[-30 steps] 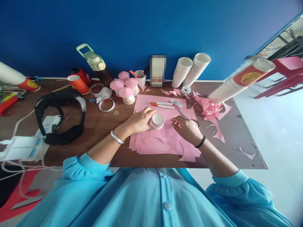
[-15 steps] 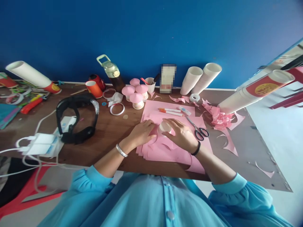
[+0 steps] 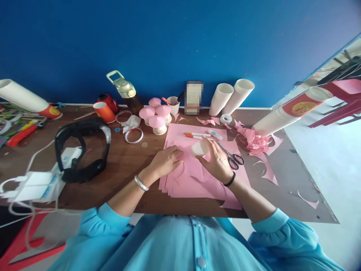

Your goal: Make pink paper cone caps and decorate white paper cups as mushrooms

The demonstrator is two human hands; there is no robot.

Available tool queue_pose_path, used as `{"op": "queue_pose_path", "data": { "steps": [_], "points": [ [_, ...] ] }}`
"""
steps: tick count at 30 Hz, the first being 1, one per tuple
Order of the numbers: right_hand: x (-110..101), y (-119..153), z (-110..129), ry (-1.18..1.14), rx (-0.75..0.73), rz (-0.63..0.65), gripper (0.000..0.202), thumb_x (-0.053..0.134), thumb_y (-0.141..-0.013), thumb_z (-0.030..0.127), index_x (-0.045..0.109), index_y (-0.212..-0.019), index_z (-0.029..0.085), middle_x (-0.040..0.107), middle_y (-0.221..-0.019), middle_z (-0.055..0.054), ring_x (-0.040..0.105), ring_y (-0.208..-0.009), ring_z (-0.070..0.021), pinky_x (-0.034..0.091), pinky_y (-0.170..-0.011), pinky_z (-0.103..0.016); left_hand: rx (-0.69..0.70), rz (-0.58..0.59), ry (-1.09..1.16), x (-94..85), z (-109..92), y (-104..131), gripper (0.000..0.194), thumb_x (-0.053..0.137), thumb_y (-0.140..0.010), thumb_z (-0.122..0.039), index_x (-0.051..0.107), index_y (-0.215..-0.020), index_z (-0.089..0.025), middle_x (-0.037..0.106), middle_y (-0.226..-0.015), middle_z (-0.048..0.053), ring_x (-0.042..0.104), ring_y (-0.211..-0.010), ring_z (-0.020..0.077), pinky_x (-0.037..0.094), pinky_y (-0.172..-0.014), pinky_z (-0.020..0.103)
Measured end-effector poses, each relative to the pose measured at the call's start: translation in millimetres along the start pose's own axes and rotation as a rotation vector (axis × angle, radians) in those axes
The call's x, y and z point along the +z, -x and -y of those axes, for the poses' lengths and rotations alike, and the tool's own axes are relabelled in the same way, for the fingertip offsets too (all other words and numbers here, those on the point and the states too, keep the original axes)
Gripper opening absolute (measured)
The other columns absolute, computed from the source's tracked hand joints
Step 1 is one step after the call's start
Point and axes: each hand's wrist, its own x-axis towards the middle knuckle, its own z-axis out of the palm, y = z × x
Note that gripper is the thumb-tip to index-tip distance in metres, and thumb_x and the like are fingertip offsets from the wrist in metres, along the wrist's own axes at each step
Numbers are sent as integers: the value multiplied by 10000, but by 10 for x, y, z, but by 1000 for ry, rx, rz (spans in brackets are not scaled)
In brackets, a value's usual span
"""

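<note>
A small white paper cup (image 3: 199,149) sits tilted above the pink paper sheets (image 3: 187,186). My right hand (image 3: 218,160) has its fingers and thumb around the cup's right side. My left hand (image 3: 167,162) lies on the left part of the sheets, thumb apart from the slightly bent fingers, with nothing visible in it. Just right of my right hand are scissors (image 3: 235,160) with dark handles. Behind the cup, two orange-and-white markers (image 3: 199,136) and a small white-and-blue item (image 3: 214,134) lie on the paper.
Several pink-capped paper cups (image 3: 156,122) stand behind my left hand. White cup stacks (image 3: 221,99) and a phone (image 3: 193,98) are by the wall. Pink scraps (image 3: 256,143) and a leaning cup stack (image 3: 290,111) lie right. A black headset-like band (image 3: 60,150) and white cables sit left.
The cup has tilted and shifted right relative to the sheets, with my right hand around its side. My left hand stays on the paper. The camera view has shifted slightly.
</note>
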Motion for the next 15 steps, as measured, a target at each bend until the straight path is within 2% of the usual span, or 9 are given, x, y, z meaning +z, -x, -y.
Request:
{"op": "queue_pose_path", "data": {
  "steps": [2, 6, 11, 15],
  "points": [
    [-42, -58, -40, 43, 34, -59, 677, 631, -952, 362, 353, -1552, 214, 616, -1402, -188, 609, -1307, -355, 555, -1057, -537, 2, 6, 11, -3, 9, -11, 253, 611, -971, -236, 654, -1219, -212, 703, -1233, 75, 692, -1144, 242, 599, -900, 368],
    [-144, -153, -229, 146, 127, -68, 642, 616, -951, 382, 393, -1530, 218, 627, -1348, -184, 646, -1222, -363, 592, -970, -527, -8, -4, 46, 5, 23, -20, 267, 612, -969, -217, 661, -1231, -210, 713, -1216, 67, 712, -1090, 228, 595, -904, 357],
    [-238, -274, -498, 178, 161, -156, 669, 612, -942, 390, 372, -1533, 188, 580, -1442, -194, 579, -1330, -365, 550, -1055, -532, -23, -38, 62, 30, 27, -24, 261, 622, -970, -224, 671, -1225, -202, 712, -1192, 64, 726, -1032, 220, 599, -868, 350],
    [-262, -468, -628, 158, 195, -171, 683, 624, -926, 375, 358, -1537, 225, 573, -1462, -174, 564, -1348, -370, 559, -1040, -540, -23, -83, 81, 51, 27, -40, 248, 605, -982, -219, 667, -1220, -195, 714, -1193, 68, 731, -1000, 201, 602, -833, 327]
  ]
}}
